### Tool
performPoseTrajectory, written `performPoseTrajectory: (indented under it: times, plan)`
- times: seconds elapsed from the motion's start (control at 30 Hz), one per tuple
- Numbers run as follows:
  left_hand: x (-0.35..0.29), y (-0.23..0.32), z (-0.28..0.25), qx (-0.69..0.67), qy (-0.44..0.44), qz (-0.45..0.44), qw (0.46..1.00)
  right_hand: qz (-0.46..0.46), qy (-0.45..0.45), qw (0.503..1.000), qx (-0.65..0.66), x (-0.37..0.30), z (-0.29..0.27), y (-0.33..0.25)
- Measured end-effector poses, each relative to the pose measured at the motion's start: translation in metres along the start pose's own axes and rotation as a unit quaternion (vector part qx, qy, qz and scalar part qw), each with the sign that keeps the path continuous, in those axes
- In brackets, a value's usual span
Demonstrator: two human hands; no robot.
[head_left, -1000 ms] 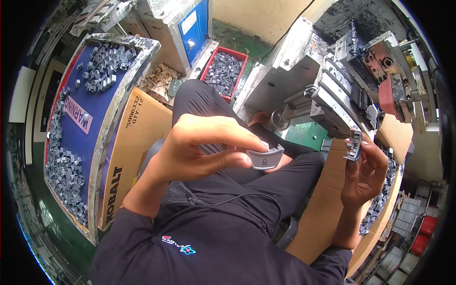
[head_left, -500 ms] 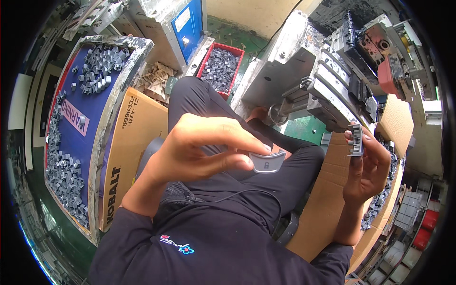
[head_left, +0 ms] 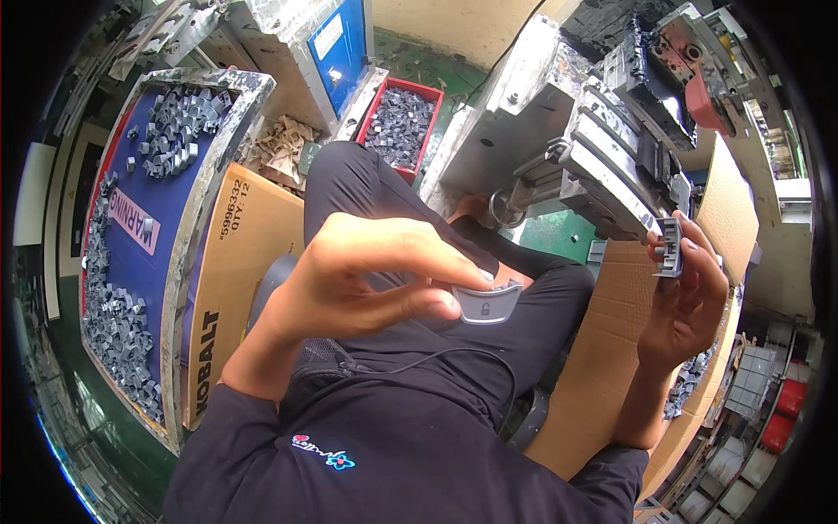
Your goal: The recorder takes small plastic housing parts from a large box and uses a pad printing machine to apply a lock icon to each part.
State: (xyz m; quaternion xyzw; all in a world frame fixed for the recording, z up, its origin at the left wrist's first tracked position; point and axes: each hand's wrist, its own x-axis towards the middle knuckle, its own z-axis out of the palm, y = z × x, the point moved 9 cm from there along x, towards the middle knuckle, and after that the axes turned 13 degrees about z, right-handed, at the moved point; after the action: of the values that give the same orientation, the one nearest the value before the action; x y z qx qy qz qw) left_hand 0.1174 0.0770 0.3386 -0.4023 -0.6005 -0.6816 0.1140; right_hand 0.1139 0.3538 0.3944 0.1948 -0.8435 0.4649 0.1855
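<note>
Between the thumb and index finger of my left hand (head_left: 384,275) is a small grey plastic key cap (head_left: 485,306) with a padlock symbol on its face, held over my lap. Off to the right, my right hand (head_left: 685,306) pinches another grey plastic part (head_left: 669,248), its ribbed, notched side showing. That hand is raised above the open cardboard box (head_left: 602,323). Inside the box, partly hidden by my right forearm, lie many similar grey parts (head_left: 690,384). The two held pieces are well apart.
On my left a blue-topped tray (head_left: 170,253) with a worn frame carries heaps of grey parts, beside a cardboard carton (head_left: 231,271). Past my knee stands a red bin (head_left: 401,127) full of dark grey parts. A metal machine (head_left: 559,140) rises at the far right.
My right hand has shifted slightly right and down with its grey part, which has turned a little. The key cap in my left hand has tilted slightly, showing more of its upper edge.
</note>
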Motion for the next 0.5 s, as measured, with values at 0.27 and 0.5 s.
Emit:
performPoseTrajectory:
  times: [0.27,0.5]
  plan:
    - [-0.002,-0.003,0.001,0.006,0.032,-0.035,0.999,0.022,0.101,0.994,-0.044,0.019,-0.026,0.020]
    - [-0.003,-0.009,0.004,-0.005,-0.015,-0.020,1.000,0.118,0.095,0.975,-0.159,0.036,-0.031,0.051]
